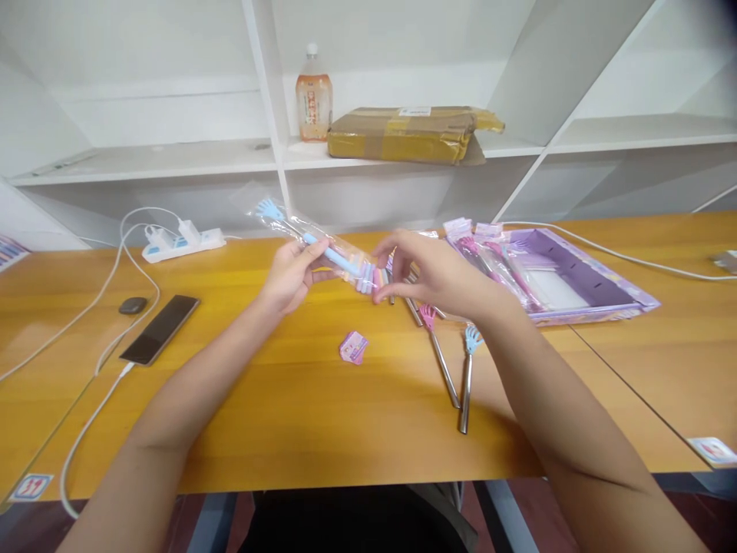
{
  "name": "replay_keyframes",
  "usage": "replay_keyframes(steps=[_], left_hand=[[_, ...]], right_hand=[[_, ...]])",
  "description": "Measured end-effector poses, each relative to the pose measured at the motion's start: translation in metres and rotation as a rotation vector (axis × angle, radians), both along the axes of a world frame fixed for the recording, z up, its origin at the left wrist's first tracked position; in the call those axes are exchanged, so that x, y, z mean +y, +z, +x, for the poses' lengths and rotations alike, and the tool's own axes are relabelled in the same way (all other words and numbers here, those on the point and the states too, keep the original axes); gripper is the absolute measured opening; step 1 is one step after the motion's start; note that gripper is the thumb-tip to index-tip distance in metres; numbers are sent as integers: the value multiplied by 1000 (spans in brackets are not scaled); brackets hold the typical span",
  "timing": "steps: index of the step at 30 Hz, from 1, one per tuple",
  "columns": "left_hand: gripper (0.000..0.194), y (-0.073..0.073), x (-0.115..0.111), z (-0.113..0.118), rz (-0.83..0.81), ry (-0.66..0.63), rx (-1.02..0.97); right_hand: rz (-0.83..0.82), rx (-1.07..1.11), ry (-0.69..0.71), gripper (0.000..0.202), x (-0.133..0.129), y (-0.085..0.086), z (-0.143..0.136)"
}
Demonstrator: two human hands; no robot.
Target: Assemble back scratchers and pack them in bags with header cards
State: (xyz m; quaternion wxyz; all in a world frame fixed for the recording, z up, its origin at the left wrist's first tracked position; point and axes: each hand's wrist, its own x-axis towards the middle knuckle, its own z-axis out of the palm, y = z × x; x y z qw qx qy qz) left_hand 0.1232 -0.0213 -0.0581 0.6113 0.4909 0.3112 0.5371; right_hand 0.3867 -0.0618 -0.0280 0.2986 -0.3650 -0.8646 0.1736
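Blue back scratcher point(331, 253) is in my hands above the worktop point(276, 430), between its left and right edges and towards the far side, slanting with its claw end up to the left. It is already inside a clear wrapper point(299, 227). My left hand point(288, 275) is closed on the handle, pinching it through the film. My right hand point(434, 273) is part-curled, thumb and fingertips at the pastel-banded end point(367, 278); I can't tell whether they grip it or just touch it, nor whether the wrapper is sealed there.

As for how far things stand, pink scratchers point(512, 269) lie wrapped in the purple box point(599, 309), by the far edge, to the right. Nearer me, right of the middle, a pink scratcher point(442, 359) and a light-blue one point(467, 376) lie with no wrapper that I can see, their lower ends close together. More metal stems show beyond them, partly hidden by my right hand, so I can't count what's left unwrapped. A small pink-purple card point(353, 348) lies loose between my forearms, touching neither
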Motion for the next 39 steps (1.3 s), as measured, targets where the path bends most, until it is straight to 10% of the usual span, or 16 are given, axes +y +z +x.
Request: replay_keyframes(steps=[12, 19, 39], left_hand=[[38, -1, 0, -3, -9, -150, 107], [47, -13, -7, 4, 43, -358, 192], [54, -21, -6, 5, 151, -346, 300]], right_hand=[[347, 96, 147, 13, 1, -1, -3], [210, 38, 129, 17, 5, -7, -9], [-399, 287, -9, 24, 10, -17, -19]])
